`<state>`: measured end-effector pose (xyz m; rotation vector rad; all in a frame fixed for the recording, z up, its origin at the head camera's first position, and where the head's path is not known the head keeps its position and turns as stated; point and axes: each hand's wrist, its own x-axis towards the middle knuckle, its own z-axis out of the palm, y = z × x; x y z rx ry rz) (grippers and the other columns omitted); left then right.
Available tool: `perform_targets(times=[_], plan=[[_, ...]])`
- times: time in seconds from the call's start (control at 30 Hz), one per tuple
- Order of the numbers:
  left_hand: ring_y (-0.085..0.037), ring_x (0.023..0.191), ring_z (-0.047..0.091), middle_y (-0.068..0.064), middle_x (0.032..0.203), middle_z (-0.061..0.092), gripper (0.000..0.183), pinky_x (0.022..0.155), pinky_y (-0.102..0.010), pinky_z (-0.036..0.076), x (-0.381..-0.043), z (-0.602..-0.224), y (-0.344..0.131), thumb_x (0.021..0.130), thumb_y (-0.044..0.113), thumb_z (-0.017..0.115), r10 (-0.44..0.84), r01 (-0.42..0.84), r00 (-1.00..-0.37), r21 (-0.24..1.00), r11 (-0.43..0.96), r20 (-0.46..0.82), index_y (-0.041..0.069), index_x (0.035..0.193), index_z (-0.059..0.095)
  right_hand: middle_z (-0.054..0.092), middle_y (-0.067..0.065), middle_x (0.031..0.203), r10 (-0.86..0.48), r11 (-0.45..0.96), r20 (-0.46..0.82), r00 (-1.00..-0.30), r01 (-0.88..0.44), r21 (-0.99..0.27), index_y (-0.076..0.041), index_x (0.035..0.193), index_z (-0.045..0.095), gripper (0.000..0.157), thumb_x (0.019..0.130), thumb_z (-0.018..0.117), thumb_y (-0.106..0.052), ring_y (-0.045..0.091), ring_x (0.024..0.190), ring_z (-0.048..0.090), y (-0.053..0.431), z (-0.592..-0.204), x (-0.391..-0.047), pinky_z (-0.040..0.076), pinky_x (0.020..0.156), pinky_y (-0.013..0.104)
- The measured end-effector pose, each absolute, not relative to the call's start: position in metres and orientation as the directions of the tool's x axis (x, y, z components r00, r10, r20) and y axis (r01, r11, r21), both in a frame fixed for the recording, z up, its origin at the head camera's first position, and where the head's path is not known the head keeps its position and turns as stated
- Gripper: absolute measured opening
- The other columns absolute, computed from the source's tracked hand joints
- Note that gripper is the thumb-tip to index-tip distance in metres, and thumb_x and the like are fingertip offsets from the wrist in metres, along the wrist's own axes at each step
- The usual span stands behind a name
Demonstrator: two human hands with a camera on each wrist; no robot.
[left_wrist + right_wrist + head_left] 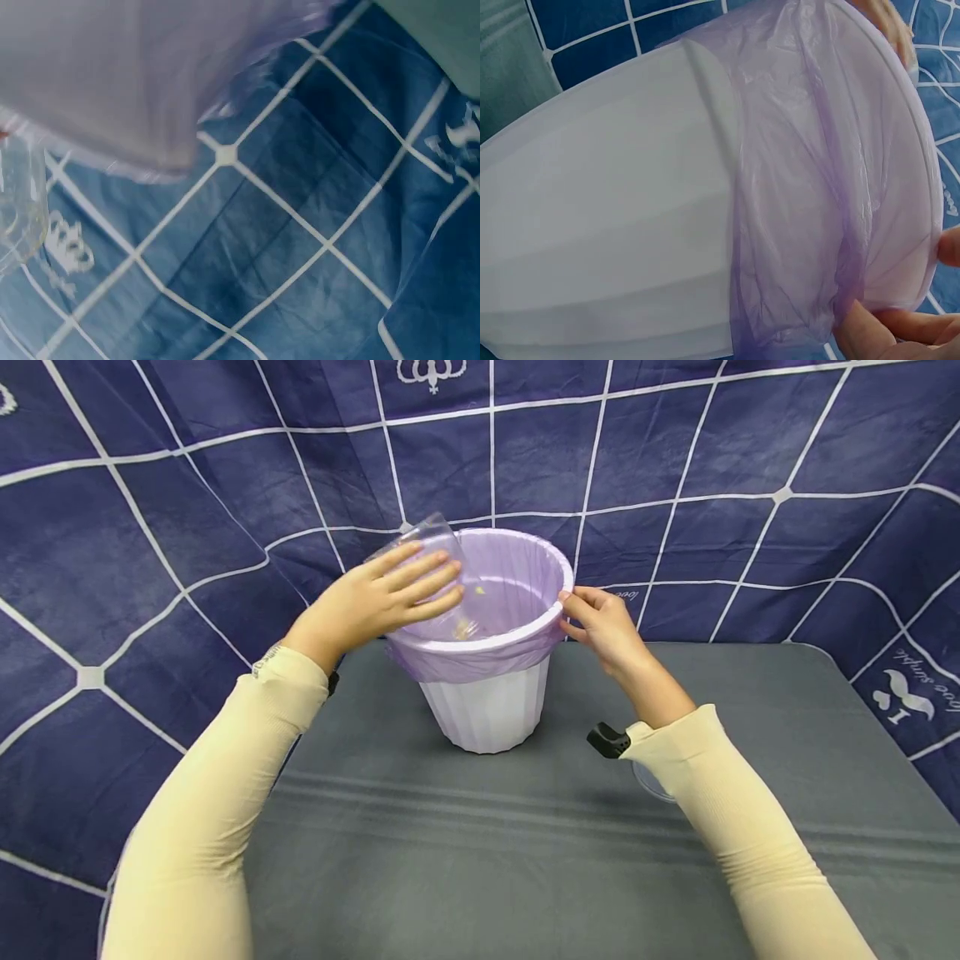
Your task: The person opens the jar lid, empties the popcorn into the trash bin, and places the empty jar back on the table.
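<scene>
A white trash bin (487, 702) stands upright, lined with a thin purple bag (465, 667) folded over its rim. Over the bin's left side my left hand (393, 589) holds a clear plastic container (435, 531), tilted with its mouth toward the inside; the thumb is hidden. Small yellowish scraps (465, 628) show inside the bin, below the container. On the other side my right hand (603, 622) pinches the rim, thumb on top and fingers underneath against the bag. The right wrist view shows these fingers (862, 334) at the bag's edge.
A round clear plastic piece (651, 781) lies on the grey tabletop (480, 860), partly covered by the right sleeve. Blue cloth with white lines (675, 460) hangs close behind the bin and along both sides.
</scene>
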<state>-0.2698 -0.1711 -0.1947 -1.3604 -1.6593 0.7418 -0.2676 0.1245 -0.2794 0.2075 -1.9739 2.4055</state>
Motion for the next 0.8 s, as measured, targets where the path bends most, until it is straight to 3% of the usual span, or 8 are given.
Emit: perform_targets(times=[0.1,0.2,0.3,0.43,0.6,0.8], plan=[[-0.024,0.128,0.029,-0.011,0.139,0.034,0.048,0.104,-0.04,0.02,-0.2706,-0.1931,-0.1759,0.091,-0.009,0.023,0.937,0.467,-0.066,-0.819,0.333,0.344,0.01,0.133,0.036,0.047,0.012,0.106,-0.066,-0.197,0.111,-0.992,-0.096,-0.976,0.016,0.123,0.04,0.046,0.089,0.053,-0.012,0.018,0.1,0.047,0.1226,-0.2789,-0.2678,0.043,0.087,0.029],[-0.024,0.128,0.028,-0.011,0.139,0.033,0.048,0.104,-0.041,0.02,-0.2718,-0.1893,-0.1772,0.09,-0.009,0.03,0.898,0.442,-0.087,-0.791,0.424,0.432,0.01,0.134,0.033,0.048,0.012,0.105,-0.055,-0.198,0.113,-0.992,-0.1,-0.975,0.016,0.122,0.041,0.045,0.089,0.054,-0.012,0.019,0.099,0.048,0.1227,-0.278,-0.2679,0.043,0.086,0.03],[-0.026,0.128,0.028,-0.011,0.139,0.033,0.056,0.105,-0.041,0.018,-0.2715,-0.1888,-0.1775,0.082,-0.001,0.055,0.854,0.441,-0.145,-0.74,0.508,0.5,0.008,0.134,0.034,0.047,0.014,0.108,-0.048,-0.205,0.113,-0.992,-0.101,-0.973,0.016,0.123,0.041,0.046,0.089,0.054,-0.012,0.018,0.098,0.048,0.1234,-0.2774,-0.2682,0.043,0.087,0.03],[-0.028,0.128,0.026,-0.014,0.139,0.032,0.084,0.106,-0.04,0.014,-0.2698,-0.191,-0.1795,0.063,0.016,0.079,0.761,0.473,-0.261,-0.609,0.637,0.594,0.006,0.133,0.034,0.047,0.014,0.108,-0.054,-0.21,0.114,-0.992,-0.101,-0.973,0.017,0.123,0.04,0.046,0.089,0.054,-0.011,0.018,0.098,0.048,0.1229,-0.2771,-0.2691,0.043,0.087,0.03],[-0.035,0.123,0.029,-0.019,0.134,0.034,0.094,0.105,-0.041,0.015,-0.2694,-0.1899,-0.1791,0.06,0.03,0.081,0.643,0.511,-0.355,-0.435,0.741,0.679,0.0,0.134,0.03,0.045,0.017,0.112,-0.053,-0.205,0.111,-0.992,-0.098,-0.974,0.016,0.124,0.04,0.046,0.089,0.054,-0.012,0.018,0.098,0.048,0.1227,-0.2776,-0.2689,0.043,0.087,0.03],[-0.029,0.124,0.03,-0.015,0.134,0.036,0.1,0.104,-0.038,0.019,-0.267,-0.189,-0.1759,0.058,0.041,0.082,0.417,0.531,-0.503,-0.11,0.84,0.757,0.001,0.134,0.03,0.043,0.022,0.117,-0.052,-0.2,0.109,-0.993,-0.097,-0.975,0.016,0.124,0.04,0.046,0.089,0.053,-0.012,0.019,0.1,0.047,0.1228,-0.2789,-0.2688,0.043,0.087,0.03]])
